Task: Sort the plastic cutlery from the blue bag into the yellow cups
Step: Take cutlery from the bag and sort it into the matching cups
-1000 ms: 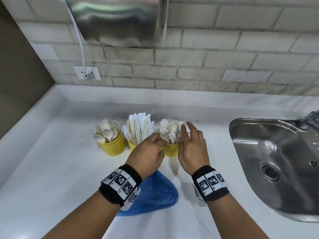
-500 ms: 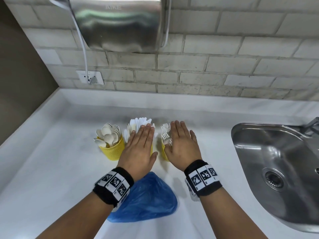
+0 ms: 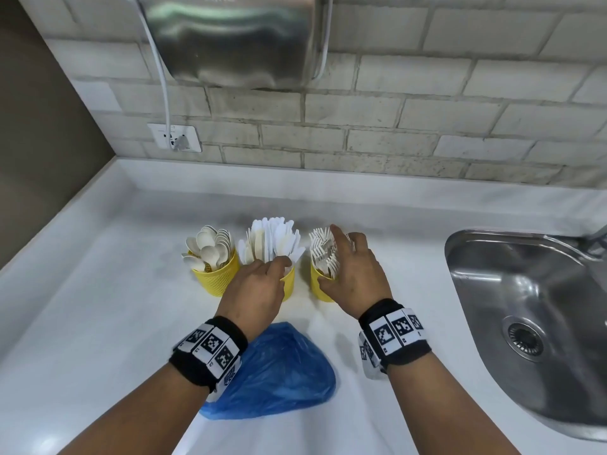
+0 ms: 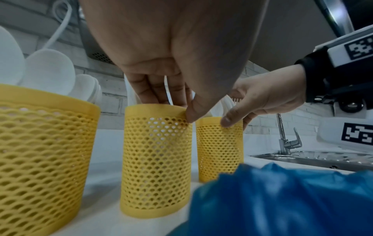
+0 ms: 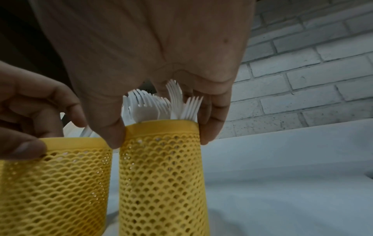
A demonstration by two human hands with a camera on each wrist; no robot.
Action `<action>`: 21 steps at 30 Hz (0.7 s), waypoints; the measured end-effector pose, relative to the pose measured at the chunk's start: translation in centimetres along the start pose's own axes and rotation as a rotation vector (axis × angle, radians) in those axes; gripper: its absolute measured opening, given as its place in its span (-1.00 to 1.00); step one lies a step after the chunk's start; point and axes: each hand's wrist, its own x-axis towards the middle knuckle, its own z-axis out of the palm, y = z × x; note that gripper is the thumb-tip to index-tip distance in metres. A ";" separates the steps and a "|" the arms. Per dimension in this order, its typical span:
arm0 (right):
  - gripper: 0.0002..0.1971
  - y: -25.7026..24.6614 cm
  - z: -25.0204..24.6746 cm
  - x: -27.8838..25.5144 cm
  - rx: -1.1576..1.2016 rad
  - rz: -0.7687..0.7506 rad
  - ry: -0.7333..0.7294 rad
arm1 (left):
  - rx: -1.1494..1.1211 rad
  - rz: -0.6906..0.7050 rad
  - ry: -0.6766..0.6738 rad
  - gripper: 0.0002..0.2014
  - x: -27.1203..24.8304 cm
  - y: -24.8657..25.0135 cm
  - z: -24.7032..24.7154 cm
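Observation:
Three yellow mesh cups stand in a row on the white counter. The left cup holds spoons, the middle cup knives, the right cup forks. My left hand grips the middle cup's rim, thumb outside and fingers inside among the knives. My right hand holds the fork cup at its rim, thumb on one side and a finger on the other. The blue bag lies crumpled and flat just before the cups.
A steel sink is set in the counter at the right, with its tap behind. A steel hand dryer hangs on the brick wall above the cups, its cord running to a socket. A side wall bounds the counter at the left.
Half a second ago both hands lay flat over the tops of the middle and right cups. Now their fingers have curled down and hold those cups at the rims.

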 end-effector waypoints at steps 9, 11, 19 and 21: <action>-0.04 -0.5 -0.3 -0.7 -0.020 0.035 0.025 | -0.086 -0.041 0.092 -0.76 -0.9 1.5 -2.6; -0.04 -0.6 -0.2 -1.0 -0.025 0.042 0.028 | -0.147 -0.067 0.084 -0.87 -1.7 2.0 -3.3; -0.08 -1.3 -1.4 -2.3 -0.007 0.038 0.060 | 0.113 -0.238 -0.624 -0.51 -3.9 0.0 -3.1; -0.16 -1.8 -1.9 -3.3 0.070 -0.011 0.192 | 0.132 -0.256 -0.695 -0.44 -4.4 -0.2 -2.2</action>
